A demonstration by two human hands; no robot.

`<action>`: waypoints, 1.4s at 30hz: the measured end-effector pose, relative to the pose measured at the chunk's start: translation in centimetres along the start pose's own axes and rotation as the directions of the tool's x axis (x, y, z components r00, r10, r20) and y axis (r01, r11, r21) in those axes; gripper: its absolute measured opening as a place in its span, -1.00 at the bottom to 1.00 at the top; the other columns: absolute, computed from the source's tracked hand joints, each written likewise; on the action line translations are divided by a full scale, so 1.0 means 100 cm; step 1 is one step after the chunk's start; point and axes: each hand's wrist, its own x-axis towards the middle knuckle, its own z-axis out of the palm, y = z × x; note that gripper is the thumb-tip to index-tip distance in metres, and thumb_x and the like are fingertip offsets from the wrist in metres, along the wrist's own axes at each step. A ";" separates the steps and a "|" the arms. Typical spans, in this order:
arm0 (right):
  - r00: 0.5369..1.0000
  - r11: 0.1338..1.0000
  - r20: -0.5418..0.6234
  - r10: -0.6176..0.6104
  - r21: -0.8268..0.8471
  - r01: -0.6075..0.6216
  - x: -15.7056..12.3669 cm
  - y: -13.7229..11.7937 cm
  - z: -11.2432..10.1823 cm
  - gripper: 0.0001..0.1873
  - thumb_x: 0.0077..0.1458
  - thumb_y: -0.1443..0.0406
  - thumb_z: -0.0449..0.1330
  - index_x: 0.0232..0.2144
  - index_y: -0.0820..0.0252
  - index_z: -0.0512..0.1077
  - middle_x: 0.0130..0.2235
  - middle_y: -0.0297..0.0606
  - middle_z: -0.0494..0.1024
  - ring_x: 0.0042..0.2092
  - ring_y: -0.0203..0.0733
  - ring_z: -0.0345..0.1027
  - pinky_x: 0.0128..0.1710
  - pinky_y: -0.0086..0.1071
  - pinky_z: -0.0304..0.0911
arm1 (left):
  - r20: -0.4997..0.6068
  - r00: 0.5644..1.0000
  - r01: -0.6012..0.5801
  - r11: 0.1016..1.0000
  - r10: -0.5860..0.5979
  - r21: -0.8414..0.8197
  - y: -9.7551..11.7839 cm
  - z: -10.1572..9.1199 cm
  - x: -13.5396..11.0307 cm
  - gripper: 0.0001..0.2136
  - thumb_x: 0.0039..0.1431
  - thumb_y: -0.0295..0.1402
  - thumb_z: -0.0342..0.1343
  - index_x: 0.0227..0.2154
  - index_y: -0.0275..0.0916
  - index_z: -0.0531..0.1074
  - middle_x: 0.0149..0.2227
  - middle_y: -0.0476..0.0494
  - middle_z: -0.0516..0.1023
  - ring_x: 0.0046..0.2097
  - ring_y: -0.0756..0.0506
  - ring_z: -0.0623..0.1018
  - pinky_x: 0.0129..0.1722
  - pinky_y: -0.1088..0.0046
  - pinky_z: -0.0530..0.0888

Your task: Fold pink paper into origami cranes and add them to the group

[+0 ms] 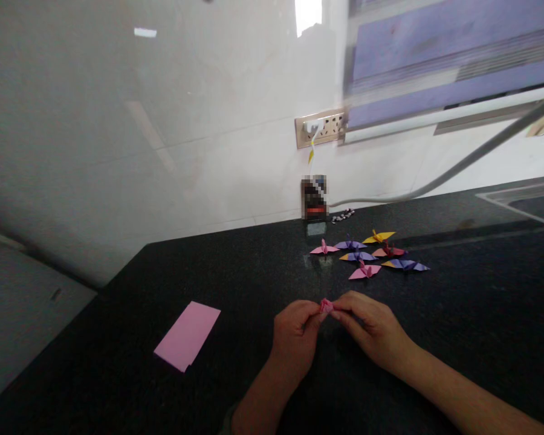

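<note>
A small pink folded paper crane (326,306) is pinched between both my hands above the dark countertop (236,272). My left hand (297,332) grips its left side between thumb and fingers. On its right side, my right hand (369,323) holds it with thumb and forefinger. Much of the crane is covered by my fingertips. Just beyond my hands sit several finished paper cranes, among them a pink crane (365,271), a yellow crane (379,237), a red crane (390,251) and a purple crane (405,265).
Pink paper sheets (188,336) lie in a stack to the left. At the wall stands a dark, pixelated object (314,198) beside a beaded string (343,215). A grey cable (417,192) runs rightward, below a wall socket (321,128). The counter's edge slants along the left.
</note>
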 end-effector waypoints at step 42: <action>0.960 0.924 0.023 0.280 0.264 -0.276 -0.003 -0.009 0.005 -0.77 0.03 0.28 0.04 -0.59 0.25 0.35 -0.53 -0.32 0.34 -0.47 -0.32 0.23 -0.45 -0.45 0.14 | 0.309 0.854 0.521 0.663 -0.420 -0.538 -0.001 0.011 -0.002 -0.86 -0.12 -0.36 0.15 -0.51 -0.37 0.41 -0.55 -0.07 0.43 -0.51 0.04 0.39 -0.46 0.50 0.34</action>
